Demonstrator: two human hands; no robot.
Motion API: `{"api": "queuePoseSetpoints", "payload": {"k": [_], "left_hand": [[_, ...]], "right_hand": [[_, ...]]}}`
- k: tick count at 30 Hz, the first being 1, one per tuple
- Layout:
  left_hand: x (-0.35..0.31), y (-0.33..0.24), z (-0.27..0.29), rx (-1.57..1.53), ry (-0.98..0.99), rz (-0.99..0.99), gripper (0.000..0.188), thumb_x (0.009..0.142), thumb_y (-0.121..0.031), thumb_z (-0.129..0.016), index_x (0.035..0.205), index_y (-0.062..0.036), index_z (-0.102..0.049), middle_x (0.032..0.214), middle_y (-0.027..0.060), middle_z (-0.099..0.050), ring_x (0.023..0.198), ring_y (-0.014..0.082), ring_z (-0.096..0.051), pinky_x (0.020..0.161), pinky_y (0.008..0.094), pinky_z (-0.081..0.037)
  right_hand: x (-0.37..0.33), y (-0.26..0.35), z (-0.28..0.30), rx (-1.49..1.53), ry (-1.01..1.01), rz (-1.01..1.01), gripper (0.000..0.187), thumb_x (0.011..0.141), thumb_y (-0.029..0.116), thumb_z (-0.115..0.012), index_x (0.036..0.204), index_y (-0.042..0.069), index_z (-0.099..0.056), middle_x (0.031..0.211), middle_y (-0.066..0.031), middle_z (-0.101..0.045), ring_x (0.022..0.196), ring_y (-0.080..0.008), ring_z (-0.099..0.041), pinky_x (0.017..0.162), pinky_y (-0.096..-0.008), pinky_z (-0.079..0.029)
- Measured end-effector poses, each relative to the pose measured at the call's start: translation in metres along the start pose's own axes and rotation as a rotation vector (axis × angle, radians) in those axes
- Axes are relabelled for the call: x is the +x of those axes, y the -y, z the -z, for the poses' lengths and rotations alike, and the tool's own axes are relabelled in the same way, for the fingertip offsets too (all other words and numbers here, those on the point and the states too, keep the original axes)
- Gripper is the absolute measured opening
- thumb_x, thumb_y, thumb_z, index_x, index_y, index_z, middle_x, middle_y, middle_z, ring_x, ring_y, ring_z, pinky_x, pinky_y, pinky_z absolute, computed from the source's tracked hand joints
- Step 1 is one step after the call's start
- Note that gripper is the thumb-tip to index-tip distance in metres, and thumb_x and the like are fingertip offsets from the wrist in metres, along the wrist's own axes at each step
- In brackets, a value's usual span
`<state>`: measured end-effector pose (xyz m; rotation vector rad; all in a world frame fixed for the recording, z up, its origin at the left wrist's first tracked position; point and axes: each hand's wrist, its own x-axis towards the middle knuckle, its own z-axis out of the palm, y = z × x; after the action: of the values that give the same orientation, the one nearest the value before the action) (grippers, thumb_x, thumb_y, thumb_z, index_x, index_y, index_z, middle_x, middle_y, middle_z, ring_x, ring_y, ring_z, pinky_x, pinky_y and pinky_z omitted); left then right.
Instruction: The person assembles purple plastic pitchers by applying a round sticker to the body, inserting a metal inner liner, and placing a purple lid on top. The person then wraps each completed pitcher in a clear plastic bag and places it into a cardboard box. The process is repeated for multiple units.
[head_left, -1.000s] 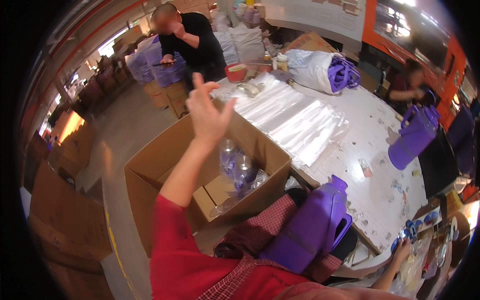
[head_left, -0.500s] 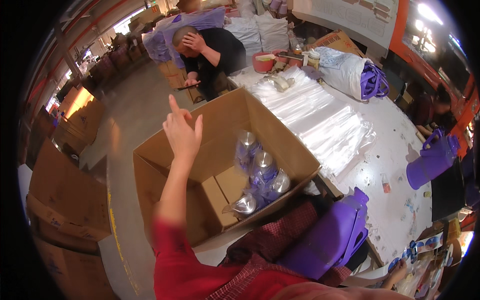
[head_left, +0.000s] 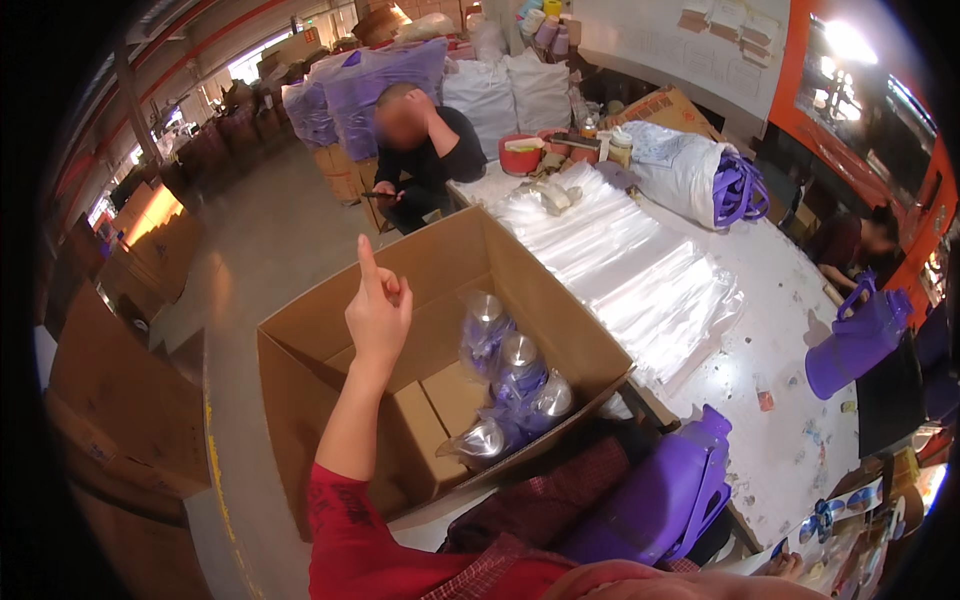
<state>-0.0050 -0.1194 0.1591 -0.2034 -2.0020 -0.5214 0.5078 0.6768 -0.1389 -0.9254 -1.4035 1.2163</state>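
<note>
Head view: purple jug (head_left: 650, 490) lying tilted, narrow-necked, side-handled.

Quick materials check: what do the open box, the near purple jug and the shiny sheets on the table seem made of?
Open box: cardboard, matte brown, with flat panels meeting in a seam at its bottom.
Near purple jug: probably moulded plastic; even colour, soft satin sheen.
Shiny sheets: apparently thin plastic film, whitish and glossy, with wrinkles catching bright highlights.

Purple handled jug (head_left: 650, 492), tilted
</note>
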Motion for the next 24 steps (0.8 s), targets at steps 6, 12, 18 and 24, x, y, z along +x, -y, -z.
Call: {"api": "queuePoseSetpoints", "payload": {"k": [6, 12, 18, 24], "left_hand": [[0.008, -0.019, 0.001, 0.042, 0.004, 0.028, 0.088, 0.077, -0.001, -0.069, 0.151, -0.0043, -0.021, 0.07, 0.0009, -0.053, 0.054, 0.0153, -0.054, 0.051, 0.0274, -0.047], [0.021, -0.022, -0.005, 0.041, 0.035, 0.023, 0.076, 0.077, -0.007, -0.073, 0.143, -0.0061, -0.036, 0.091, 0.0045, -0.057, 0.082, 0.0202, -0.059, 0.069, 0.0318, -0.049], [0.062, -0.044, 0.0, 0.246, -0.279, -0.361, 0.053, 0.074, -0.021, -0.079, 0.12, -0.0095, -0.054, 0.134, 0.0129, -0.043, 0.131, 0.0362, -0.037, 0.104, 0.0493, -0.033], [0.098, -0.04, -0.011, 0.298, -0.356, -0.343, 0.046, 0.073, -0.023, -0.081, 0.111, -0.0117, -0.057, 0.14, 0.0117, -0.039, 0.133, 0.0385, -0.034, 0.107, 0.0508, -0.029]], "right_hand": [[-0.024, 0.031, 0.006, -1.118, 0.239, 1.074, 0.014, 0.087, 0.006, -0.066, 0.097, 0.0, -0.059, 0.102, -0.0149, -0.058, 0.095, -0.0237, -0.057, 0.082, -0.0331, -0.051], [-0.11, 0.183, -0.096, -0.681, -0.008, 1.225, 0.011, 0.087, 0.01, -0.071, 0.09, 0.001, -0.067, 0.103, -0.0153, -0.061, 0.088, -0.0307, -0.061, 0.066, -0.0356, -0.052], [-0.144, 0.245, -0.135, -0.731, -0.059, 0.84, 0.009, 0.083, 0.004, -0.072, 0.082, -0.001, -0.064, 0.096, -0.0161, -0.06, 0.082, -0.0269, -0.058, 0.062, -0.0347, -0.049], [-0.129, 0.228, -0.119, -0.817, 0.038, 0.877, 0.009, 0.091, -0.003, -0.061, 0.1, -0.005, -0.062, 0.115, -0.0157, -0.056, 0.106, -0.0258, -0.057, 0.092, -0.0342, -0.047]]}}
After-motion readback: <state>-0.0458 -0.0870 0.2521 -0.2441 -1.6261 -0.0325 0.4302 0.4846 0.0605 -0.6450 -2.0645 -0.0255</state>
